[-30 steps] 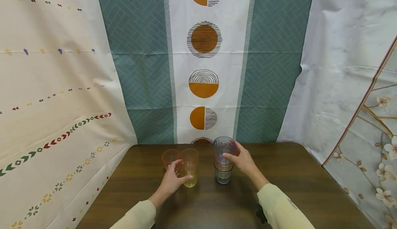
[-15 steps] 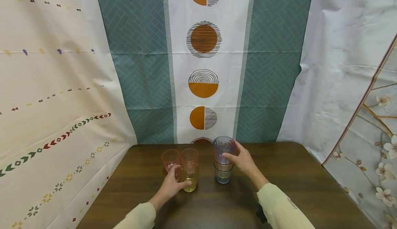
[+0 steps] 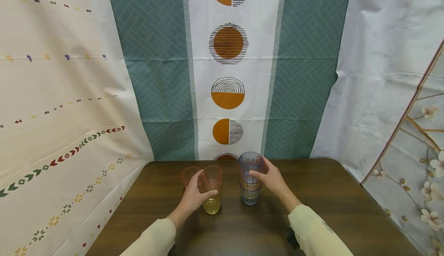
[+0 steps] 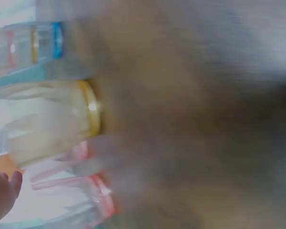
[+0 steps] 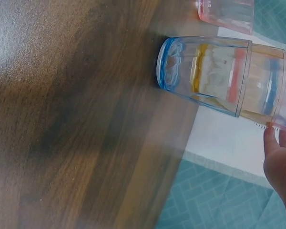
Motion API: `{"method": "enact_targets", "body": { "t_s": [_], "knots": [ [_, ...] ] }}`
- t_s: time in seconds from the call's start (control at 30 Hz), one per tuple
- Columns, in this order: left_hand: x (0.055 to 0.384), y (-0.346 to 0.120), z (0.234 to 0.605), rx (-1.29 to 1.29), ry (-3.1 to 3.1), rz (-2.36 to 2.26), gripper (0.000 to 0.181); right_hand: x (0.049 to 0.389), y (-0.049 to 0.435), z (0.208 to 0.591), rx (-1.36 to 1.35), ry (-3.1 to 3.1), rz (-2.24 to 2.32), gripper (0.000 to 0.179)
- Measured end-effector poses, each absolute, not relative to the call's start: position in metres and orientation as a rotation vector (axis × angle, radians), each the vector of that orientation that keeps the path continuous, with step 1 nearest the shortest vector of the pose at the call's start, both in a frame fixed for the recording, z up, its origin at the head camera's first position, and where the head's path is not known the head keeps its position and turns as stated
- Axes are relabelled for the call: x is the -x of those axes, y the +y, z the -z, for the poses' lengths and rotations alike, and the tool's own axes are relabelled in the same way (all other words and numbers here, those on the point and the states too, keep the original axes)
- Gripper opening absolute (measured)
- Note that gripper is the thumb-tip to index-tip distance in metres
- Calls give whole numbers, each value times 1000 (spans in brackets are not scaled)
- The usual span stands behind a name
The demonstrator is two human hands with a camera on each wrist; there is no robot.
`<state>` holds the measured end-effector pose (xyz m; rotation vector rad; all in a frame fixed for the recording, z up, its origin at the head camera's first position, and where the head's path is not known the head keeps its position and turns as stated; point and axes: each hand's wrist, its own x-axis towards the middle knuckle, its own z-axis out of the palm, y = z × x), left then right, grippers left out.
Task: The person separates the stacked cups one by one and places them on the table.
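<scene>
My right hand [image 3: 272,177] grips the upper part of a stack of clear tinted plastic cups [image 3: 250,196]. In the right wrist view, the stacked cups [image 5: 205,71] show blue, yellow and pink bands, with a blue base. A yellow-tinted cup [image 3: 212,206] stands left of the stack, its base down on the table. Beside its upper part is my left hand [image 3: 192,196], thumb in front and fingers reaching behind. A narrow gap separates its visible fingers from the yellow cup [image 4: 52,119] in the blurred left wrist view. Two pink cups, one marked here [image 4: 102,198], stand close behind and left.
The brown wooden table [image 3: 295,217] carries all the cups. A patterned cloth [image 3: 166,74] hangs behind its far edge, with a cream cloth [image 3: 69,132] on the left and a floral white cloth [image 3: 381,113] on the right.
The yellow cup has come slightly nearer and been set down. My left hand has since slid up along it from its base. The right hand and the stack stay put.
</scene>
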<state>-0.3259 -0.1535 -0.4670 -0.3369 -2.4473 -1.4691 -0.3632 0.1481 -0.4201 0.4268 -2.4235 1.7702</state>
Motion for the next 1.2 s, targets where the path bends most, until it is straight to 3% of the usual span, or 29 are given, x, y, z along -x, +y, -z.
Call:
{"method": "enact_targets", "body": {
  "t_s": [0.47,0.83,1.2],
  "knots": [
    [357,-98,414,441,-2533,1580,96,369,148,448,-387,-2458,-1705,73],
    [366,-48,407,495,-2564,1602,99,369,147,455,-396,-2471,-1684,73],
    [370,-37,407,465,-2557,1591,88,370,149,456,-399,-2468,-1672,71]
  ]
}}
